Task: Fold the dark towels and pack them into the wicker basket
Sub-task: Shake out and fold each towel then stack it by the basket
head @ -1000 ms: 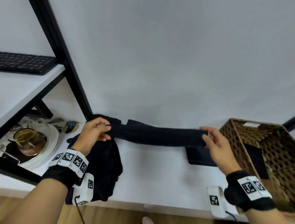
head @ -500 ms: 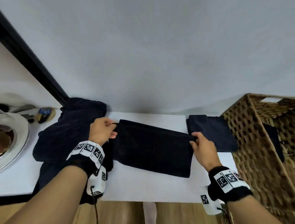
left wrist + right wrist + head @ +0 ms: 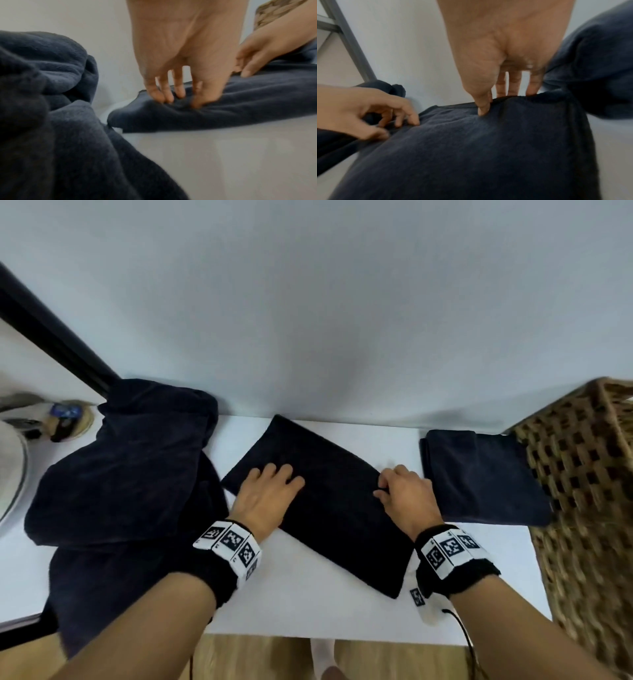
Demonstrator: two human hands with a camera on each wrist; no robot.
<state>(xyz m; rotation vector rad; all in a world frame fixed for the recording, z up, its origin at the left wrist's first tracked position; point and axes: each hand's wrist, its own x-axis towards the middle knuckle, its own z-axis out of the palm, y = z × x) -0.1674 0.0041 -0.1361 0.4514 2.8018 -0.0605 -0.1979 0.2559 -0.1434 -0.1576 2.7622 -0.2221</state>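
A dark towel [image 3: 337, 508] lies flat and askew on the white table [image 3: 308, 607], folded to a long rectangle. My left hand [image 3: 274, 484] rests on its left part, fingers spread and pressing down; the left wrist view shows the fingertips [image 3: 164, 94] dimpling the cloth [image 3: 240, 106]. My right hand [image 3: 387, 487] pinches the towel's right edge, thumb [image 3: 482, 108] on top and fingers behind the hem of the towel [image 3: 471, 148]. A folded dark towel [image 3: 479, 477] lies beside the wicker basket [image 3: 582, 491] at the right. A heap of unfolded dark towels [image 3: 126, 470] sits at the left.
A black shelf post [image 3: 51, 337] runs diagonally at the back left. A white round appliance [image 3: 10, 474] and small items [image 3: 65, 419] lie beyond the heap. The wall stands close behind the table. The table's front edge [image 3: 308, 640] is near my wrists.
The towel, first held stretched in the air between both hands, has come down flat onto the table. My left hand let go of its edge and now lies on top.
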